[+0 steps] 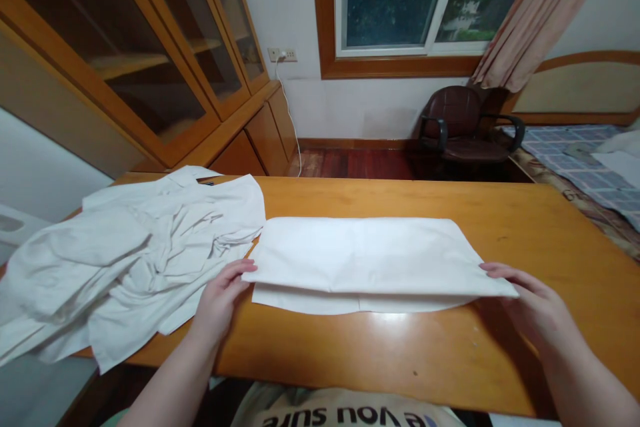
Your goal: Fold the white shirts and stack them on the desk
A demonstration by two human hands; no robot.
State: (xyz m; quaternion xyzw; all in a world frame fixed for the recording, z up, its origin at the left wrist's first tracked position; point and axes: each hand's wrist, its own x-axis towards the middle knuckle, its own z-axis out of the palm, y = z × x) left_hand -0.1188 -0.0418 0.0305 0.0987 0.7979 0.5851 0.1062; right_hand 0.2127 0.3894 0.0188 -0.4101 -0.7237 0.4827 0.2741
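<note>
A white folded cloth lies across the middle of the wooden table, its upper layer lifted a little along the near edge over the layer beneath. My left hand pinches that layer's near left corner between thumb and fingers. At the near right corner, my right hand grips the same layer, fingers on top and thumb hidden below. Left of the cloth sits a crumpled heap of white garments, close to my left hand and touching the folded cloth's far left corner.
The wooden table reaches close to my body. Beyond it stand a glass-door cabinet at the left and a dark red armchair under the window. A bed is at the right. A white cord hangs from the wall socket.
</note>
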